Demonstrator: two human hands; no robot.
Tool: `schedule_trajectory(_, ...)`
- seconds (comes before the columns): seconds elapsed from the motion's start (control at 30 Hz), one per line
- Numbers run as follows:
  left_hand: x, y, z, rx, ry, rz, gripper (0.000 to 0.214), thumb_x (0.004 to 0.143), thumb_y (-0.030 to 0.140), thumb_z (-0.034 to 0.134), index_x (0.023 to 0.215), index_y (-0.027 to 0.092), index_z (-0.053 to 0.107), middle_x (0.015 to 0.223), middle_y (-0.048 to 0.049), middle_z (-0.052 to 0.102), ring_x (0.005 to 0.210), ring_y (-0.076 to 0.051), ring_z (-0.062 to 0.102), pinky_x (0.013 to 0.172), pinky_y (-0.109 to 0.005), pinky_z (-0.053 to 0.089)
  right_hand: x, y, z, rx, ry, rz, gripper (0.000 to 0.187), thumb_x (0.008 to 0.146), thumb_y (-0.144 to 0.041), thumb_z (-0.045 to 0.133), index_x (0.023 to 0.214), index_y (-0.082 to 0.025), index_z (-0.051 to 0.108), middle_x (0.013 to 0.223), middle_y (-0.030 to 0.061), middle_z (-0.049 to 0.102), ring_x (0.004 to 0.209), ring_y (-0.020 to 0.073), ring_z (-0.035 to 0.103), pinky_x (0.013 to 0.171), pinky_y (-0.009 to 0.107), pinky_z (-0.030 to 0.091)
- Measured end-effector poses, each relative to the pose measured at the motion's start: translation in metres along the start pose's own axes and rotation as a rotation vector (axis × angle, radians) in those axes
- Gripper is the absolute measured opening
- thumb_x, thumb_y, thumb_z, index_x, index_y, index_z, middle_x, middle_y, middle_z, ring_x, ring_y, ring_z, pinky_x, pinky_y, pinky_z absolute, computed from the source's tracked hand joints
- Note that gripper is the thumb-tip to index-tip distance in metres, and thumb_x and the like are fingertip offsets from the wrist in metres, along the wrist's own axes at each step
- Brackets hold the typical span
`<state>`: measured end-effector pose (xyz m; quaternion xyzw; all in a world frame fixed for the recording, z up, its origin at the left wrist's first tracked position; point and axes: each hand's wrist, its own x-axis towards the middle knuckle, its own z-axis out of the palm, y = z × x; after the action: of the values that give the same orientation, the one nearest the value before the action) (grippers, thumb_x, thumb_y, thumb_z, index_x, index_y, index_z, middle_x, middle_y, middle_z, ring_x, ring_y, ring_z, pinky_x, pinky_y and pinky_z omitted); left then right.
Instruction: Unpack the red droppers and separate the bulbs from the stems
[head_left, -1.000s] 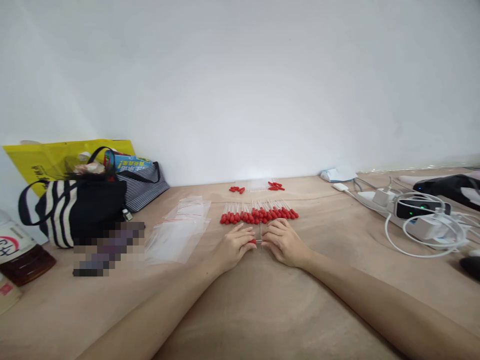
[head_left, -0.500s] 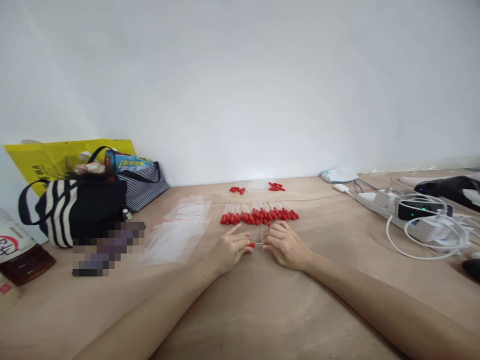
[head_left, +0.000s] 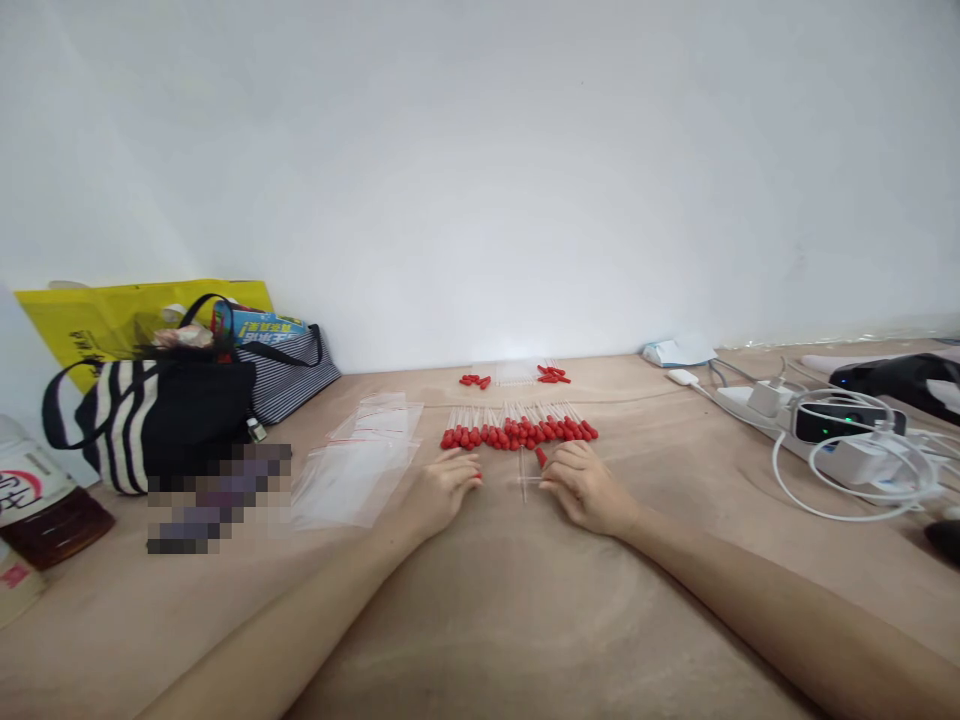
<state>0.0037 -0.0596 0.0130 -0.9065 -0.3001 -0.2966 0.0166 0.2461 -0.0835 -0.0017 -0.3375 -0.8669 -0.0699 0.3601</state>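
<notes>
My left hand [head_left: 448, 490] is closed, thumb and fingers pinching a small red rubber bulb [head_left: 478, 481]; only a bit of its red shows. A hand's width away, my right hand [head_left: 589, 485] pinches one end of a thin clear dropper tube [head_left: 529, 481], which points left. That tube crosses over or under a second clear tube [head_left: 524, 492] lying front to back. Beside the right fingertips is another red bulb [head_left: 541, 457]; whether the fingers touch it is unclear. Just beyond both hands lies a row of droppers [head_left: 517, 432] with red bulbs toward me.
Farther back are loose red bulbs [head_left: 474, 381] and more red bulbs [head_left: 553, 375] beside clear tubes [head_left: 516, 382]. Clear zip bags [head_left: 352, 470] lie left. A black striped bag [head_left: 180, 420] and a bottle [head_left: 45, 510] stand far left. A power strip with white cables [head_left: 855, 450] is right.
My left hand has moved left, away from the right, with the red bulb. The bulb and tube, end to end before, are now apart. My right hand has shifted slightly right.
</notes>
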Motion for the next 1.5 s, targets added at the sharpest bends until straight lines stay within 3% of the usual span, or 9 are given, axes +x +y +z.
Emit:
schedule_trajectory(0.23,-0.007,-0.016,-0.011,0.061,0.135,-0.380,0.022,0.080,0.027,0.045,0.086,0.017,0.064,0.083,-0.0047,0.055,0.073,-0.014,0.055,0.065,-0.026,0.048,-0.005,0.009,0.010,0.098,0.168,0.208,0.024,0.085,-0.021,0.039,0.100,-0.018,0.057,0.075,0.0050,0.051,0.066,0.0128,0.049,0.061,0.026,0.043)
schedule_trajectory(0.37,-0.007,-0.025,-0.013,0.173,0.191,-0.500,0.028,0.078,0.020,0.042,0.096,0.013,0.062,0.084,-0.0068,0.049,0.075,-0.016,0.053,0.066,-0.027,0.047,0.000,0.007,0.017,0.067,0.161,0.225,0.024,0.084,-0.016,0.036,0.095,-0.017,0.057,0.075,0.0055,0.047,0.068,0.0141,0.050,0.062,0.027,0.045)
schedule_trajectory(0.57,-0.007,-0.039,-0.010,0.258,0.117,-0.566,0.031,0.073,0.017,0.042,0.099,0.015,0.060,0.079,-0.0050,0.051,0.074,-0.017,0.055,0.072,-0.027,0.045,0.006,0.007,0.025,0.009,0.134,0.241,0.016,0.079,-0.009,0.038,0.079,-0.016,0.053,0.076,0.0046,0.047,0.069,0.0139,0.050,0.064,0.027,0.045)
schedule_trajectory(0.73,-0.002,-0.036,-0.008,0.269,0.070,-0.634,0.028,0.072,0.025,0.048,0.097,0.016,0.059,0.084,-0.0059,0.055,0.080,-0.019,0.057,0.075,-0.028,0.045,0.009,0.007,0.031,0.026,0.103,0.230,0.016,0.073,-0.005,0.039,0.075,-0.017,0.049,0.080,0.0047,0.047,0.072,0.0137,0.050,0.065,0.027,0.045)
schedule_trajectory(0.93,-0.004,-0.028,-0.018,0.158,0.013,-0.766,0.049,0.066,0.039,0.056,0.107,0.012,0.052,0.097,-0.0100,0.058,0.081,-0.020,0.057,0.077,-0.032,0.044,0.012,0.000,0.023,0.067,-0.019,0.198,0.010,0.079,-0.017,0.044,0.079,-0.016,0.054,0.084,0.0058,0.047,0.073,0.0131,0.050,0.068,0.028,0.045)
schedule_trajectory(1.17,0.008,-0.039,-0.027,0.096,-0.039,-0.710,0.035,0.068,0.039,0.053,0.094,0.016,0.060,0.095,-0.0073,0.062,0.081,-0.020,0.058,0.071,-0.029,0.046,0.018,-0.010,0.013,0.127,-0.132,0.177,0.027,0.073,-0.042,0.056,0.082,-0.016,0.058,0.083,0.0049,0.047,0.070,0.0123,0.049,0.062,0.026,0.046)
schedule_trajectory(1.5,0.027,-0.066,-0.016,-0.058,-0.119,-0.616,0.033,0.070,0.044,0.049,0.089,0.020,0.061,0.075,-0.0002,0.064,0.069,-0.015,0.057,0.063,-0.024,0.043,0.021,-0.009,0.016,0.147,-0.124,0.181,0.051,0.062,-0.055,0.061,0.095,-0.016,0.058,0.089,0.0071,0.051,0.079,0.0171,0.050,0.069,0.031,0.045)
